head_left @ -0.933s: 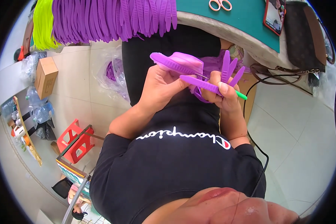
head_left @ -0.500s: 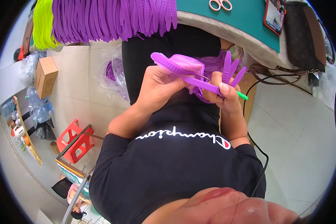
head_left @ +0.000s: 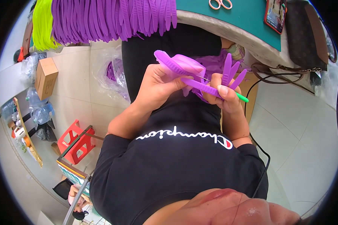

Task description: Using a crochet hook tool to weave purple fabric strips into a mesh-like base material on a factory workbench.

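My left hand (head_left: 154, 88) is closed on a purple ribbed rubber strap (head_left: 168, 63), whose rounded end sticks out beyond the fingers. A smooth, paler purple piece (head_left: 187, 63) bulges beside it. Closed too, my right hand (head_left: 229, 99) grips a tool with a green handle (head_left: 243, 98); its thin metal shaft (head_left: 203, 78) points toward the left hand. Several strap ends (head_left: 227, 71) fan up from between the right fingers. Another ribbed length (head_left: 201, 85) runs between both hands. Where the shaft's tip ends is hidden.
Along the table edge hang many purple straps (head_left: 112, 20) and lime-green ones (head_left: 43, 26). Scissors (head_left: 220, 3) and a phone (head_left: 276, 17) lie on the green mat (head_left: 248, 22). A brown bag (head_left: 306, 35) is at the right. Plastic bags (head_left: 118, 84) sit below; a red stool (head_left: 76, 142) stands left.
Both hands stay nearly in place with the same holds. The strap end in my left hand has tilted slightly, and the fanned straps have shifted a little.
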The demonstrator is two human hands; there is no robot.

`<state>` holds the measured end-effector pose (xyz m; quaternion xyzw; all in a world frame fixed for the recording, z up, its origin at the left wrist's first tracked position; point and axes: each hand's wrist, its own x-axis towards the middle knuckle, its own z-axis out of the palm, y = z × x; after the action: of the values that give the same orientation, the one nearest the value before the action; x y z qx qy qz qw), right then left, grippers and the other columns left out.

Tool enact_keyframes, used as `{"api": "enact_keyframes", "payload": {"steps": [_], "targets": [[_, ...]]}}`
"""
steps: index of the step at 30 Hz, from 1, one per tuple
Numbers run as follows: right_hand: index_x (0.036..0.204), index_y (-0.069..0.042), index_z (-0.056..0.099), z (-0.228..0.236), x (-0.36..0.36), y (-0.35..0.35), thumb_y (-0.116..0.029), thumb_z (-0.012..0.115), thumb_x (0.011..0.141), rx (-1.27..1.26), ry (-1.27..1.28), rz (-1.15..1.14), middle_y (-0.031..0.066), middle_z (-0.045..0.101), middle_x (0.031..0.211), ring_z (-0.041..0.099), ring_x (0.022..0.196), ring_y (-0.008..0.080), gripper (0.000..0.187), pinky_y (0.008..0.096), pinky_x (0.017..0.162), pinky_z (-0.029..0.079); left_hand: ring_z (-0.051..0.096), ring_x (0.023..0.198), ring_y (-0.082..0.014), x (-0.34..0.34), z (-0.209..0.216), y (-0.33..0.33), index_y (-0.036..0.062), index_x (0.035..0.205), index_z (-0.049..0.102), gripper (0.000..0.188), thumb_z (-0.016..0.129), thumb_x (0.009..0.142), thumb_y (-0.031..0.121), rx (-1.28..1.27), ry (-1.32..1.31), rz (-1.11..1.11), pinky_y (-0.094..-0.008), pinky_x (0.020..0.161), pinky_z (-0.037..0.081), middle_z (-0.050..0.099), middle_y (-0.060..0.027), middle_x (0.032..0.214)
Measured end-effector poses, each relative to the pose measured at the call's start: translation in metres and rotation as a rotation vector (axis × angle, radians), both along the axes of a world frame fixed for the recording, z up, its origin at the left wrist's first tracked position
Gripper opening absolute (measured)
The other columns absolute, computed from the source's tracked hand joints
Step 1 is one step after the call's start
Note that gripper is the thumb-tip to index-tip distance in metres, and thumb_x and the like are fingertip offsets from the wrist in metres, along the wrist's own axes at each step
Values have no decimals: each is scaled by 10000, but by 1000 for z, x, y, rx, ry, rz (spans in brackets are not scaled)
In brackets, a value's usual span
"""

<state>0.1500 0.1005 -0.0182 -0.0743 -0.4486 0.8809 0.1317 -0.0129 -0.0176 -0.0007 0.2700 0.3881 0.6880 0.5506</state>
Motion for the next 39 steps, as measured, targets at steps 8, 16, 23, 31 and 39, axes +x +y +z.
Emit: {"api": "enact_keyframes", "payload": {"steps": [8, 16, 23, 31, 39], "targets": [[719, -72, 440, 15, -2, -1, -262, 522, 872, 246, -244, -36, -6, 418, 555, 336, 483, 72, 257, 244, 465, 257, 596, 823, -137, 3, 3, 1, -27, 1077, 650, 238, 566, 859, -66, -55, 162, 40, -250, 659, 482, 617, -86, 1035], [744, -93, 438, 7, 9, 53, -296, 461, 927, 482, -310, -626, -22, 396, 576, 328, 522, 65, 274, 245, 495, 255, 614, 753, -111, -17, 2, -15, -65, 1101, 603, 383, 736, 748, 2, -377, -167, -453, -238, 682, 499, 646, -67, 863], [706, -130, 402, -4, 27, 89, -327, 445, 950, 141, -291, -903, -33, 346, 560, 319, 511, 69, 316, 242, 471, 245, 650, 669, -219, -37, -10, -27, -82, 780, 628, 175, 771, 699, -20, 30, -286, -821, -299, 596, 522, 650, -184, 761], [625, -61, 414, 13, 21, 6, -180, 630, 776, 129, 22, -115, 12, 370, 522, 349, 435, 127, 288, 302, 420, 259, 612, 680, -92, 0, -17, 14, 38, 910, 570, 86, 641, 871, 69, -264, -126, 136, -225, 638, 496, 642, -40, 801], [776, -36, 536, 11, -4, 2, -9, 633, 746, 1024, 9, -167, 85, 522, 629, 546, 538, 274, 105, 355, 488, 435, 608, 685, -89, 15, -7, 23, 12, 882, 569, 88, 642, 878, 60, -219, -59, 226, -231, 645, 510, 645, -52, 801]]}}
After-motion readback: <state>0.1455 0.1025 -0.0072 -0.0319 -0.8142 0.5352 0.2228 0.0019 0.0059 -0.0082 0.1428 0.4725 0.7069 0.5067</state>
